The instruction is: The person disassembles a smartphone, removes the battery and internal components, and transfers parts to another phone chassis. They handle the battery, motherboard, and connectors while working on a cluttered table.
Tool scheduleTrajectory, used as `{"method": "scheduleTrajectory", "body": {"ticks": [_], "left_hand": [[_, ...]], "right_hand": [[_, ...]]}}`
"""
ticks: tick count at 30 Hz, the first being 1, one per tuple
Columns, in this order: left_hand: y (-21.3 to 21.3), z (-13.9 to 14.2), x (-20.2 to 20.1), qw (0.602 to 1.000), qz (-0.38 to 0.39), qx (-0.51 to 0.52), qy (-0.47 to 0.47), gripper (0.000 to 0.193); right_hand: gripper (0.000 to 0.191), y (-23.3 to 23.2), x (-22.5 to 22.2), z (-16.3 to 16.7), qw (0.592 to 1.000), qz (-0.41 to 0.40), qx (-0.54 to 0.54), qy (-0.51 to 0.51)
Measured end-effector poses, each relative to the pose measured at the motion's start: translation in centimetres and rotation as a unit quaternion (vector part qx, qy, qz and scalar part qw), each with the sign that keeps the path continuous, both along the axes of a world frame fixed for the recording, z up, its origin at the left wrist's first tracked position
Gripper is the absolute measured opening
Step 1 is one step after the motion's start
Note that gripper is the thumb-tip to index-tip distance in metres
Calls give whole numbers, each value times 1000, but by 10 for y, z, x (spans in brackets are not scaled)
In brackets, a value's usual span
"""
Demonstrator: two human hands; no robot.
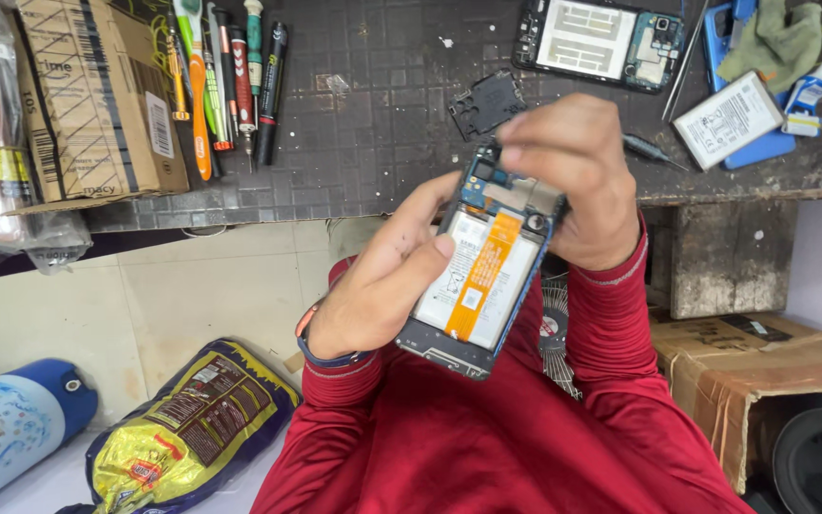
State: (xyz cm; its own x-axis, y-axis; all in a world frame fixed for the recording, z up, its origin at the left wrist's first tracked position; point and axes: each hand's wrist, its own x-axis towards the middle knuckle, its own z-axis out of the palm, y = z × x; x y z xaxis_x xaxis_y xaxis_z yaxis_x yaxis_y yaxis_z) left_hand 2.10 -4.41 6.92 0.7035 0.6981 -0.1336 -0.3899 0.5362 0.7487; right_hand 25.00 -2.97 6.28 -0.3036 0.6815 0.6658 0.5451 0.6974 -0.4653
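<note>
Opened phone (487, 276) held above the lap, back cover off, battery (482, 271) exposed. Left hand (382, 276) wrapped around the 9 o'clock edge, thumb pressed on the battery. Right hand (573, 181) pinching the circuit board (506, 186) end at 12 o'clock. Risk: board flexed or battery dented by excess pressure; dropped off the desk (373, 124) edge if grip slackens.

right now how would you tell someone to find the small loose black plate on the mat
Start at the dark gridded mat covering the worktop. Just above the raised hands, left of the opened phone lying at the top edge, sits the black plate. It is flat, matte, with notched edges, unlike the white-backed phone.
</note>
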Motion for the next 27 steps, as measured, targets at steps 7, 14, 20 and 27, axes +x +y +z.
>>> {"method": "scheduleTrajectory", "body": {"ticks": [7,14,20,27], "left_hand": [[-7,-18,30,978,187,86,23,37],[-13,-25,36,960,248,125,40,28],[-12,-17,39,949,253,162,93,28],[-13,-7,40,920,282,216,164,25]], "right_hand": [[49,-43,-24,10,866,-68,-267,418],[49,-76,-37,-5,884,-66,-285,365],[52,-76,-41,5,956,-197,-159,151],[48,-73,-53,11,966,-244,-79,21]]}}
